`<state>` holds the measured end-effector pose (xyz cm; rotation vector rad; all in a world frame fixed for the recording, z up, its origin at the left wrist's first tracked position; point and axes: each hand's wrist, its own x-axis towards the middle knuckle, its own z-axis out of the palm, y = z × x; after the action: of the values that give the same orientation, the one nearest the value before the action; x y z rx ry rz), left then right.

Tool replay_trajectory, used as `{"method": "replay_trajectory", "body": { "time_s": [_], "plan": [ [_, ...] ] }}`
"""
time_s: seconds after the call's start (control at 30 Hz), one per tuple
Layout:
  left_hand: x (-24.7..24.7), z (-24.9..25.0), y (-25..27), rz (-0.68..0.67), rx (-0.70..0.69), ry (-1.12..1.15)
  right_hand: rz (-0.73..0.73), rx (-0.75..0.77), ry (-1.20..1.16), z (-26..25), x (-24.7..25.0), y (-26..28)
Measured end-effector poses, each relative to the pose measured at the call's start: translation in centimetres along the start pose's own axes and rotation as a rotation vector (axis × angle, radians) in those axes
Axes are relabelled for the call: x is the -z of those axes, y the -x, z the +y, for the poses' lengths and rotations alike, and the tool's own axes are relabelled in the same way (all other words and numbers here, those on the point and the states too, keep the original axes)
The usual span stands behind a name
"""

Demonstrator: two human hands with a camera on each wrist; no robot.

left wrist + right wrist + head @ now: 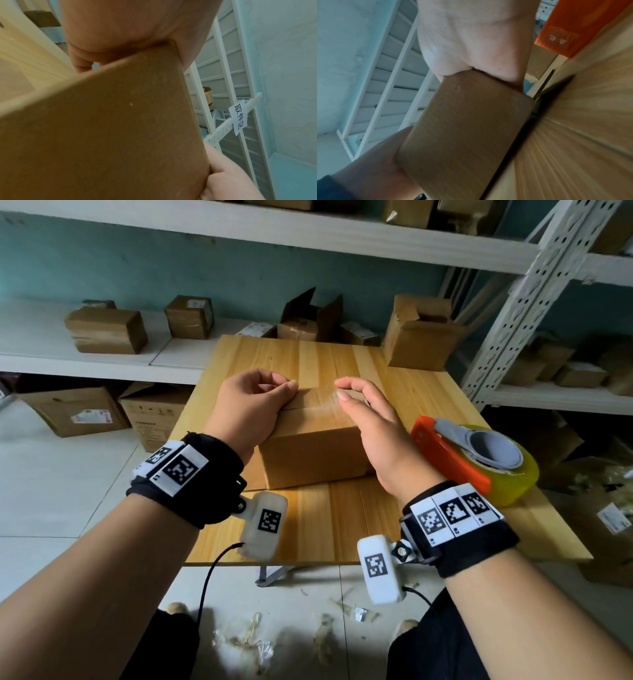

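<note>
1. Head view, nearest me: the wooden table (308, 525) carries the cardboard box (308, 446), its long axis running left to right across me.
2. On the box's left end my left hand (250, 409) rests its heel, fingers curled, thumb against forefinger. Whether they pinch anything I cannot tell.
3. Over the box's right end my right hand (373, 433) arches, its fingers loosely bent and gripping nothing.
4. Clear tape (330, 405) lies on the box top under my right fingertips, so that hand is nearer for pressing it.
5. Right of the box sits the tape dispenser (472, 457).
</note>
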<state>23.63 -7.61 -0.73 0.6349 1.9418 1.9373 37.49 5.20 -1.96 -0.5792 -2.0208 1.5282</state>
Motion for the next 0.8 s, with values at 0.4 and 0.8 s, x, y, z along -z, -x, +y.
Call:
{"method": "replay_trajectory", "body": {
  "time_s": [0.4, 0.8],
  "plan": [
    [0.0, 0.6, 0.2, -0.192, 0.162, 0.011, 0.073, -0.047, 0.024, -0.6, 0.5, -0.6],
    [-0.3, -1.0, -1.8, 0.262, -0.172, 0.052, 0.240, -0.075, -0.033, -1.0, -1.6, -1.3]
  ]
}}
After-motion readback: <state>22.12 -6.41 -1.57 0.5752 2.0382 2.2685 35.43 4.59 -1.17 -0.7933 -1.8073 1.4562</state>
